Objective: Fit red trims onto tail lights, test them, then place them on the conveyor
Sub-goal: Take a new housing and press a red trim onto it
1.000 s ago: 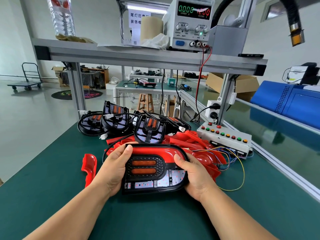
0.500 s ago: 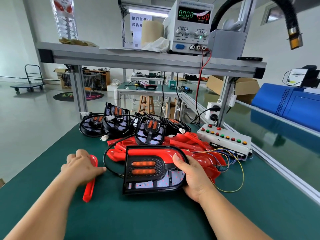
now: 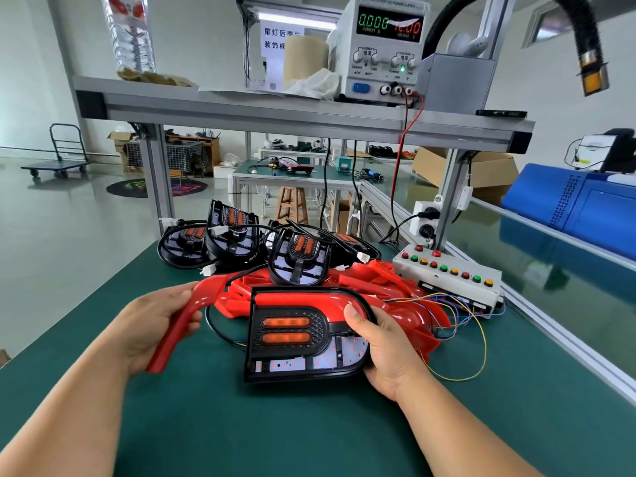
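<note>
A black tail light [image 3: 296, 339] with two orange lenses and a red trim along its top stands tilted on the green table [image 3: 309, 435]. My right hand [image 3: 382, 352] grips its right edge, thumb on the front. My left hand [image 3: 151, 325] holds a loose curved red trim [image 3: 182, 321] lifted off the table, just left of the light. A black cable loops out from the light's left side.
A heap of red trims [image 3: 389, 294] lies behind the light, with several bare tail lights [image 3: 237, 235] beyond it. A white button box [image 3: 451, 273] with coloured wires sits at the right. The conveyor [image 3: 550, 270] runs along the right. A power supply [image 3: 382, 46] stands on the shelf.
My left hand let go of the tail light, reached left to the loose red trim on the table, picked it up and brought it toward the light. My right hand kept its grip.
</note>
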### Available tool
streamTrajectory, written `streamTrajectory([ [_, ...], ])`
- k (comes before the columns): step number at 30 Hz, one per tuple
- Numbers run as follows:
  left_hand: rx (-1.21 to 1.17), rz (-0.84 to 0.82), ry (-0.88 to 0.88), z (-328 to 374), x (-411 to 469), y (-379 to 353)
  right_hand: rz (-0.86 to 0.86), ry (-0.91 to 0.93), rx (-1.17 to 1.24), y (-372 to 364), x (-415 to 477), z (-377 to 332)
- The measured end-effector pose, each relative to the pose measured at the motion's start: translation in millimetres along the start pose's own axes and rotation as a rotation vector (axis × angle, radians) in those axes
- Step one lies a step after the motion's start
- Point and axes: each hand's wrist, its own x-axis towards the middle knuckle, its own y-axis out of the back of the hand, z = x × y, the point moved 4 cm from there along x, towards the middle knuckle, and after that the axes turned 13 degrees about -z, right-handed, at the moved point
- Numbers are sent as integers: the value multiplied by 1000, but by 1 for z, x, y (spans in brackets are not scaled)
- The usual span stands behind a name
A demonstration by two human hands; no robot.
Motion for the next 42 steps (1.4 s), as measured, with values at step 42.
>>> streamTrajectory([
  [42, -258, 68, -37, -21, 8, -78, 274, -378, -1441, 70, -36, -64],
])
